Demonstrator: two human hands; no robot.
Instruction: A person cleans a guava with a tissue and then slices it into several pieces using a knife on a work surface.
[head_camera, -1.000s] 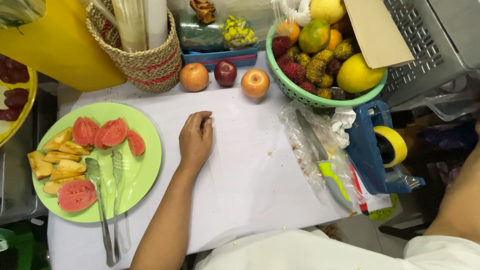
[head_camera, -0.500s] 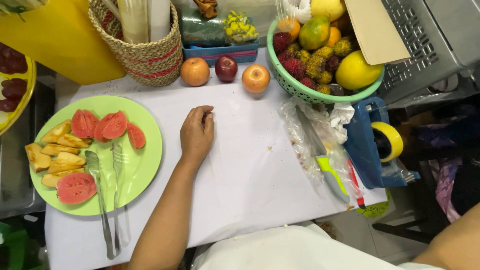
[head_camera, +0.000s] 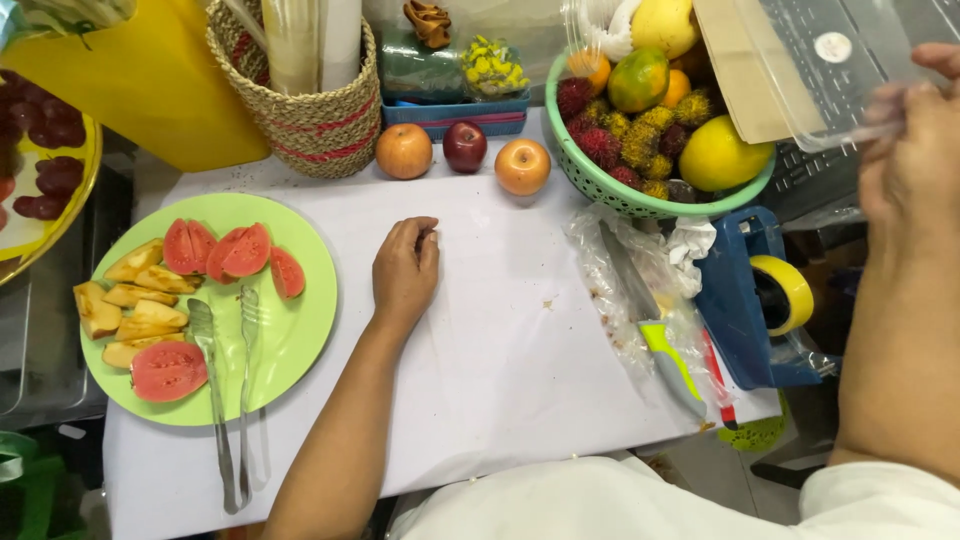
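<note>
My left hand (head_camera: 405, 272) rests on the white table cover (head_camera: 500, 370), fingers curled under, holding nothing. To its left lies a green plate (head_camera: 305, 330) with cut red and yellow fruit pieces (head_camera: 240, 250) and metal tongs (head_camera: 225, 400). My right hand (head_camera: 915, 150) is raised at the right edge of the view, gripping a clear plastic box (head_camera: 800, 60) over the fruit basket's right side. The box looks empty.
A green basket (head_camera: 600, 185) of mixed fruit stands at the back right, with three apples (head_camera: 463, 147) beside it. A green-handled knife (head_camera: 655, 330) lies on a plastic bag next to a blue tape dispenser (head_camera: 750, 300). A woven basket (head_camera: 320, 120) stands at the back.
My right hand has come up into view at the right, holding the clear plastic box. My left hand has stayed on the table with its fingers curled in.
</note>
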